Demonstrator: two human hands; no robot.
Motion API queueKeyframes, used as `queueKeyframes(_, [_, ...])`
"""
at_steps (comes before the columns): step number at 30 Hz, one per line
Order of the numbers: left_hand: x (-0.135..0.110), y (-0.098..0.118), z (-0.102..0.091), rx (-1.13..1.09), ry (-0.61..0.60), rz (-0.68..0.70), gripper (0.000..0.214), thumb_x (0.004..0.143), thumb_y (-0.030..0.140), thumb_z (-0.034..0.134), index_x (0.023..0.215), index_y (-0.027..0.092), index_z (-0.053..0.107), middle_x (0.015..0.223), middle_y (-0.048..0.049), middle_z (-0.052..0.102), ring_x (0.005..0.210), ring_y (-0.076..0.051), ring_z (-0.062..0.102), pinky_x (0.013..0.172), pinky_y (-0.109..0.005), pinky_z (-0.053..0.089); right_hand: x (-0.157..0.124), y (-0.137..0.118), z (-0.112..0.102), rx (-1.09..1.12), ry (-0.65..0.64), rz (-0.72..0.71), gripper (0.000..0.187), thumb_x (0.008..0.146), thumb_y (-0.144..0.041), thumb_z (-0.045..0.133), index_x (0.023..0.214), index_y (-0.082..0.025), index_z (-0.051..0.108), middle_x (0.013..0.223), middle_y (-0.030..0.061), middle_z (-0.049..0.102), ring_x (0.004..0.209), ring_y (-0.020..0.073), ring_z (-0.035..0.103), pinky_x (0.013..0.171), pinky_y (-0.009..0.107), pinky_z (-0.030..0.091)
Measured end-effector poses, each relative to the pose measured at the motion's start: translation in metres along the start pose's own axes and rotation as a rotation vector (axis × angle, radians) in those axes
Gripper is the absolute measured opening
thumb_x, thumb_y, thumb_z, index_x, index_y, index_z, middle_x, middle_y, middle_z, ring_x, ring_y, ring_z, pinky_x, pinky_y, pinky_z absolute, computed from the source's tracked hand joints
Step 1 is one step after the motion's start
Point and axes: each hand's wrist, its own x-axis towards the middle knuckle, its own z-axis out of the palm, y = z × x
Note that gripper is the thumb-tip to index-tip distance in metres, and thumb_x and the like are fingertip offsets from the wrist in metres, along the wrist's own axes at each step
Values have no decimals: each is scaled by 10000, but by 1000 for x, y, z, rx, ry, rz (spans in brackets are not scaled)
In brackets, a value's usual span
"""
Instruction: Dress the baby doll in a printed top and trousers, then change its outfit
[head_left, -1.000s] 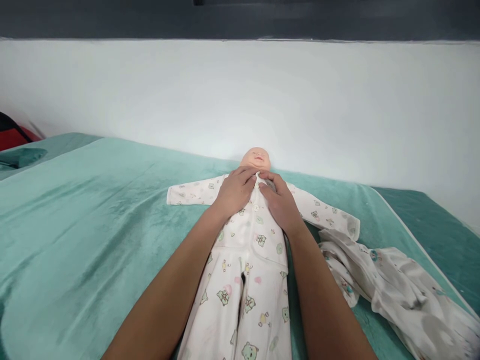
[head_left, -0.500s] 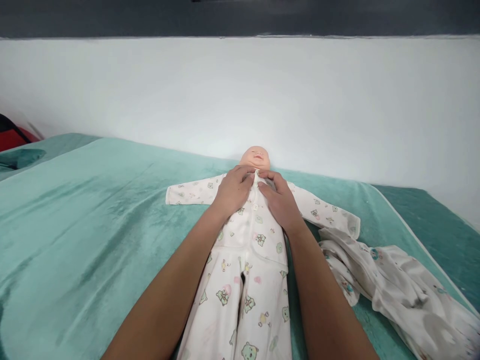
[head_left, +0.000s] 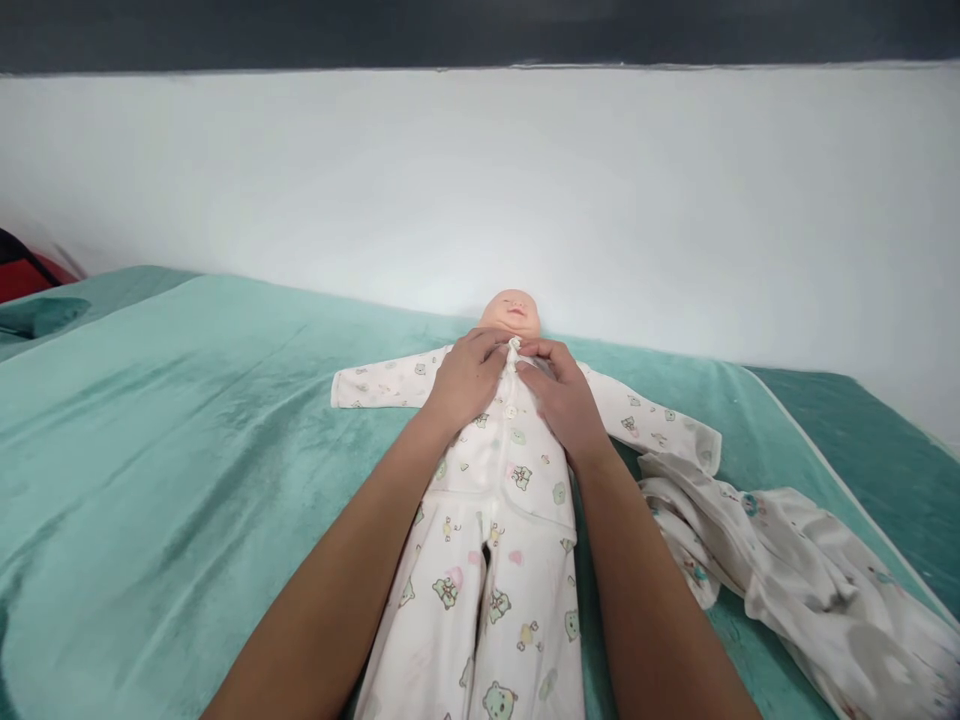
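Observation:
A baby doll [head_left: 511, 310] lies on its back on a teal blanket [head_left: 187, 420], dressed in a white romper [head_left: 495, 560] printed with small bears. Both sleeves are spread out to the sides. My left hand [head_left: 465, 380] and my right hand [head_left: 561, 395] meet at the collar just under the doll's chin. The fingertips of both hands pinch the two front edges of the romper together at the top button. Lower buttons show down the chest between my wrists.
A second crumpled white printed garment [head_left: 795, 580] lies on the blanket to the right of the doll. A white wall [head_left: 480, 190] stands right behind the doll's head. Something red and black [head_left: 22, 270] shows at the far left edge.
My hands stay at the collar, with only slight finger shifts. The view has tilted down a touch.

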Motion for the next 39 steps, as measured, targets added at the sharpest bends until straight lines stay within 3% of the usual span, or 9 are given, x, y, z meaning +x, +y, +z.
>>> queueKeyframes(5, [-1,1,0,-26,33,-115,287,943,294,469,1127,229,679,1263,-40,693,1209,-232,609,1098,-415,446,0,0,1,44,10,-2,162,798,-354,635,919,-246,642,1200,48,681,1154,249,573,880,383,502])
queueKeyframes(11, [0,-2,1,-37,24,-21,307,941,253,448,1106,258,708,1278,-7,685,1244,-202,590,1100,-367,441,-1,-1,0,49,14,-1,147,795,-364,631,888,-250,645,1198,41,685,1160,254,558,820,365,515])
queueKeyframes(18, [0,-5,2,-28,15,12,353,950,241,422,1162,259,704,1328,-10,657,1277,-190,567,1109,-360,432,-2,-7,0,17,3,27,158,801,-386,625,846,-238,656,1034,33,682,881,199,576,615,290,470])
queueKeyframes(23, [-1,-3,1,-28,10,-23,333,945,242,428,1149,262,690,1320,-13,656,1273,-205,567,1113,-380,429,-3,-9,1,46,-2,52,169,785,-394,630,847,-239,655,1036,19,685,741,160,539,499,252,405])
queueKeyframes(27, [-5,0,0,-61,70,-90,238,928,278,475,1057,246,672,1230,-18,694,1145,-214,625,1040,-385,474,-2,-4,1,95,79,29,145,798,-362,614,862,-236,644,967,19,713,829,184,609,683,309,505])
queueKeyframes(30, [-9,3,0,-80,93,-103,163,919,294,501,917,231,651,1243,-13,693,1088,-208,639,1006,-373,485,0,0,1,150,138,-37,112,815,-329,594,863,-234,626,916,24,737,906,199,654,869,363,503])
queueKeyframes(34, [-18,8,-2,-114,64,-82,155,910,292,520,833,226,637,1294,1,674,1134,-214,625,1056,-384,460,0,-2,0,186,123,-37,96,818,-321,610,863,-238,628,824,8,739,827,189,663,856,360,493])
queueKeyframes(39, [-29,11,-5,-127,29,-98,86,882,274,583,885,244,664,1379,4,626,1304,-222,539,1141,-400,385,-2,-6,0,153,79,-7,99,805,-317,621,857,-238,651,830,3,745,796,182,648,781,332,479])
